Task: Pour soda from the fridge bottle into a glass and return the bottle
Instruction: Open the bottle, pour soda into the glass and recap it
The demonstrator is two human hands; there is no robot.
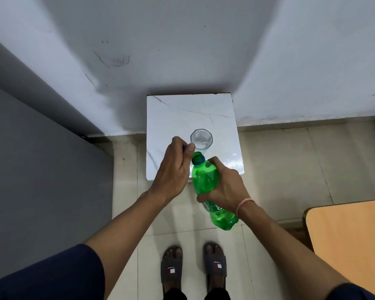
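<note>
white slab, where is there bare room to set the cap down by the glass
The back half of the white slab, between the glass and the wall, is bare. So is the strip right of the glass. Crowded: the front, where the left hand holding the cap and the right hand with the bottle hang over it.

The small blue screw cap (184, 148) is almost wholly buried in the curled fingers of the left hand (173, 167), with only a sliver showing at the hand's far left side. The right hand (227, 187) wraps the middle of the tilted green plastic soda bottle (205, 178) and covers part of its label, whose lettering is too small to read. The bottle's neck and the left thumb hide the near lower side of the clear faceted drinking glass (201, 139), whose contents cannot be told, and the orange-brown wooden table (351, 239) is cut off by the right edge.
</note>
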